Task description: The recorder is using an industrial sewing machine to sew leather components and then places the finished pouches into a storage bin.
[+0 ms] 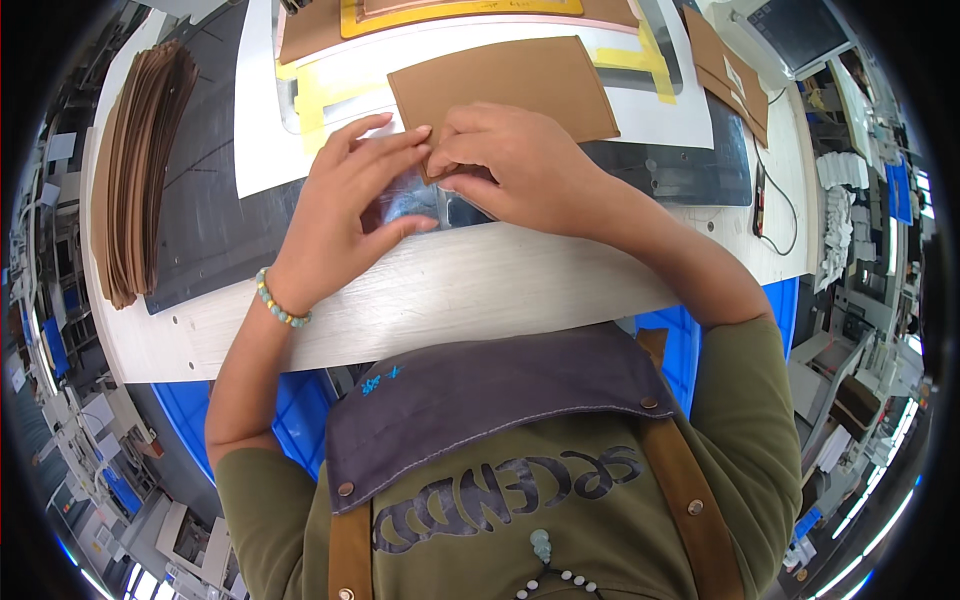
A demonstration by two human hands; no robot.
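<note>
Brown panel sits mid-desk, a bit back from the near edge, skewed, mostly over the white sheet. Both hands are at its near-left corner. Right hand: fingers curled in, thumb and index tips almost together at that corner; can't tell if they actually grip it, contact is hidden. Left hand: fingers loosely spread, thumb well apart from the rest, tips by the panel's left side, nothing visibly clamped.

Risks, as judged from here:
- All the handling is at one corner. The far-right corner has no hand on it, so a tug could swing the panel round or drag it on the sheet.
- Panel looks thin and bendable. A hard pinch could crease or curl that corner, or mark the edge with a nail.
- Fingertips crowd each other, so the left could block the right, or the corner could slip out unseen.
- Panel's far side is close to the yellow tape; if it slides toward the desk's far edge it could catch there.
- Tall brown stack stands by the desk's left edge; a wide left elbow could knock it askew
</note>
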